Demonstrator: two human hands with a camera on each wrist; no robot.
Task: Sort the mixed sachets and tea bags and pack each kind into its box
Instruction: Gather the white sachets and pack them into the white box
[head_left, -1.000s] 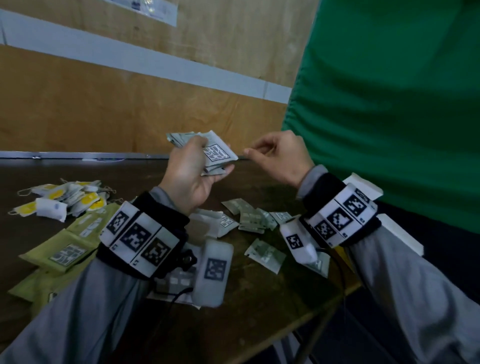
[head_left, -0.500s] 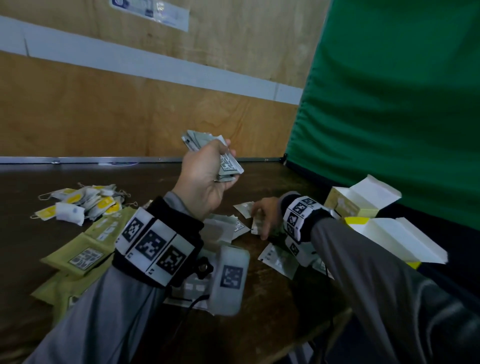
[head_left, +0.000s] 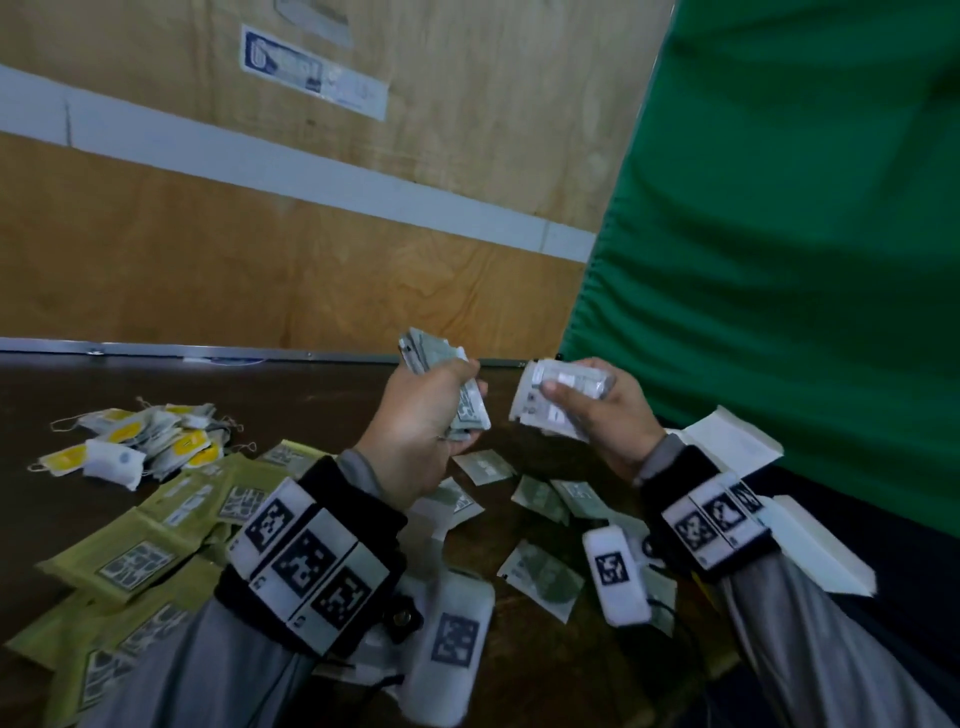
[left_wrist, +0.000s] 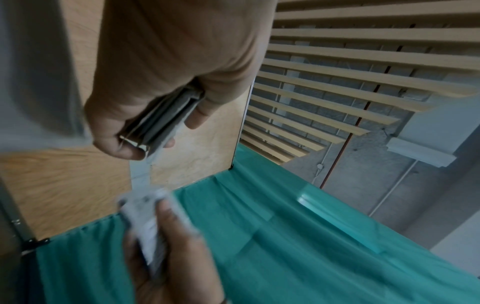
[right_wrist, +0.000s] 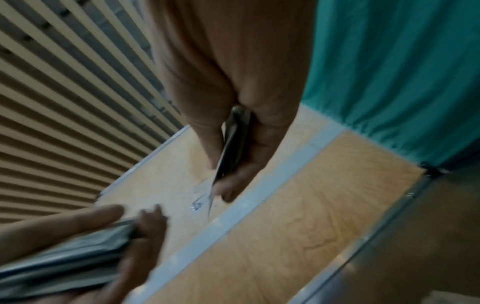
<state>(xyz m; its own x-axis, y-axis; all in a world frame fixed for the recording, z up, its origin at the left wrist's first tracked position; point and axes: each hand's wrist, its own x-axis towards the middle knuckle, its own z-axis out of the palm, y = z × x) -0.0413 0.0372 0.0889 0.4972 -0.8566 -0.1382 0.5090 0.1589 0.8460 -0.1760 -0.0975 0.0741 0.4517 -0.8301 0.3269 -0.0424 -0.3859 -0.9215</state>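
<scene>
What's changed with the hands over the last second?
The right hand, down among the loose grey-green sachets half a second ago, has come back up holding a few sachets beside the left hand. The left hand still grips its stack. The piles on the table haven't moved.

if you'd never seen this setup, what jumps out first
Two raised hands mid-frame: the left hand grips a grey-green sachet stack, and the right hand holds a few more sachets beside it. Below them, loose sachets are scattered on the dark table, with olive packets and yellow-tagged tea bags heaped at left. A green curtain fills the right.
</scene>
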